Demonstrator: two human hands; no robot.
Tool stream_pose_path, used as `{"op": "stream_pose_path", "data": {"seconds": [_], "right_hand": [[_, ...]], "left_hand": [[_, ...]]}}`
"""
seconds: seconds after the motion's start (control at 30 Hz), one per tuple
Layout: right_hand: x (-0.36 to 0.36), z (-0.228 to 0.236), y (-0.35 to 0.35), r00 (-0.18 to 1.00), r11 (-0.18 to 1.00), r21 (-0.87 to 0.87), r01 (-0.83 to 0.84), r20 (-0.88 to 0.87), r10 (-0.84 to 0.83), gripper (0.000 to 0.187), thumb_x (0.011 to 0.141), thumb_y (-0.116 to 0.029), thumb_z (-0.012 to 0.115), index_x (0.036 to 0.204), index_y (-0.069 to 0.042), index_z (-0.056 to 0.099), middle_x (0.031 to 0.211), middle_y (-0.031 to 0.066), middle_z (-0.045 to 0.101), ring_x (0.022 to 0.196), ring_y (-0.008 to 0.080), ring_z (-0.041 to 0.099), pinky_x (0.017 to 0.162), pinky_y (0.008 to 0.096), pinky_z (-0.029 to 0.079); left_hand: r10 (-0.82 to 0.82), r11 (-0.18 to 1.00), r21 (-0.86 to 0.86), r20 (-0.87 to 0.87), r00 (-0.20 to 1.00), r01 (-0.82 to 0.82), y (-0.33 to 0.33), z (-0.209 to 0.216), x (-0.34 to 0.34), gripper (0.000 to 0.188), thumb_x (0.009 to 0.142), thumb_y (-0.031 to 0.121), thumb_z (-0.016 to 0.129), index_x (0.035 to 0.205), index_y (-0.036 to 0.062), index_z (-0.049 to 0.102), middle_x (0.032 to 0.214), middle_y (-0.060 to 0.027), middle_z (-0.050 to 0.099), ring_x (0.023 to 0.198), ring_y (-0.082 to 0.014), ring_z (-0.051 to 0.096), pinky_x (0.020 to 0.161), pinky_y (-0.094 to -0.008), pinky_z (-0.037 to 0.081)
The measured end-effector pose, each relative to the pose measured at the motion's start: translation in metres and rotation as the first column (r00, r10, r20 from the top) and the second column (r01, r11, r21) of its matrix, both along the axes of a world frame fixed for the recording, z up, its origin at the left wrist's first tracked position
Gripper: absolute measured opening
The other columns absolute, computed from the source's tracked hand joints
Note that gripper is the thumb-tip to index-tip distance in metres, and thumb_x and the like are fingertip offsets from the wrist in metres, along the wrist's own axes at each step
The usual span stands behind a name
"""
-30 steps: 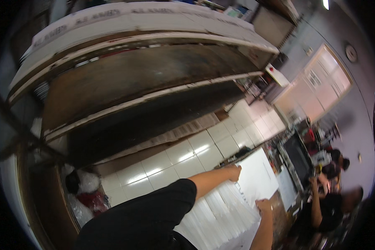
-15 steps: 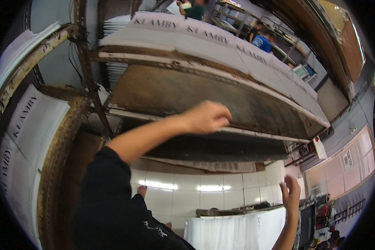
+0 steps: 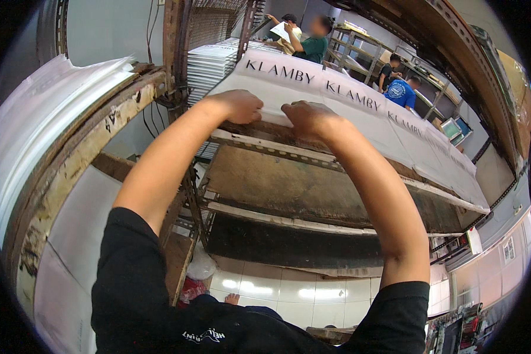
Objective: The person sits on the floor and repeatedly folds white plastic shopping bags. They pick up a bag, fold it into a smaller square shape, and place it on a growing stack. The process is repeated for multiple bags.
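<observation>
Both my arms reach forward over the top of a metal rack. Thin white printed sheets (image 3: 371,127) with dark lettering lie in a row along its upper shelf. At the left end of that row, my left hand (image 3: 241,107) is closed at the near edge of a sheet, its fingers curled and slightly blurred. A short way to its right, my right hand (image 3: 310,118) is bent down onto the same sheet's near edge, thumb and fingers drawn together. The fingertips are partly hidden against the white material.
Beneath the sheets are worn brown shelf boards (image 3: 289,183). Stacked white sheets (image 3: 209,68) stand behind a rusty upright (image 3: 177,47). More sheets (image 3: 53,118) lie on the left rack. A clear plastic bag (image 3: 202,264) hangs low. Several people (image 3: 400,91) work at the back.
Both hands have moved up and forward to the sheets; the right came from low on the right side. The view has shifted left, showing more of the left rack.
</observation>
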State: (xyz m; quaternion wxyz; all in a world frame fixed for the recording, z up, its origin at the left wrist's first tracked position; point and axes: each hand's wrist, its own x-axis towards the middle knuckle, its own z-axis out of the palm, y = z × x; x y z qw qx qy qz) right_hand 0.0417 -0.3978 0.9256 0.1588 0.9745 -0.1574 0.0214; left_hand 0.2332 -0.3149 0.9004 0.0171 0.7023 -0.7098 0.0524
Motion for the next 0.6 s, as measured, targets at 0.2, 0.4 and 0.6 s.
{"op": "stream_pose_path", "data": {"seconds": [0.2, 0.4, 0.6], "right_hand": [[0.056, 0.011, -0.005, 0.931, 0.994, -0.111, -0.007, -0.364, -0.034, 0.027, 0.079, -0.003, 0.065, 0.104, -0.003, 0.073, 0.110, 0.0201, 0.069, 0.105, 0.0351, 0.067, 0.086, 0.0441, 0.055], [0.053, -0.007, -0.023, 0.983, 0.996, -0.068, -0.061, -0.178, 0.048, 0.026, 0.088, -0.012, 0.059, 0.111, -0.001, 0.066, 0.108, 0.0230, 0.067, 0.107, 0.0388, 0.064, 0.091, 0.0466, 0.052], [0.045, -0.020, -0.030, 0.990, 0.994, -0.092, -0.058, 0.120, 0.068, 0.019, 0.089, -0.011, 0.055, 0.108, -0.005, 0.056, 0.104, 0.0204, 0.067, 0.101, 0.0396, 0.065, 0.087, 0.0499, 0.052]], "left_hand": [[0.052, 0.998, -0.020, 0.054, 0.997, -0.051, -0.006, -0.004, 0.007, 0.035, 0.088, 0.033, 0.059, 0.107, 0.0069, 0.071, 0.104, -0.0201, 0.069, 0.101, -0.0383, 0.065, 0.090, -0.0469, 0.050], [0.047, 0.999, 0.006, 0.020, 0.999, -0.047, -0.011, 0.006, 0.007, 0.044, 0.084, 0.040, 0.062, 0.110, 0.0051, 0.069, 0.109, -0.0186, 0.069, 0.105, -0.0361, 0.065, 0.094, -0.0444, 0.050], [0.004, 0.988, -0.157, 0.075, 0.997, 0.008, -0.022, -0.003, 0.026, 0.040, 0.082, 0.032, 0.067, 0.112, 0.0047, 0.066, 0.107, -0.0200, 0.068, 0.105, -0.0373, 0.064, 0.092, -0.0461, 0.051]]}}
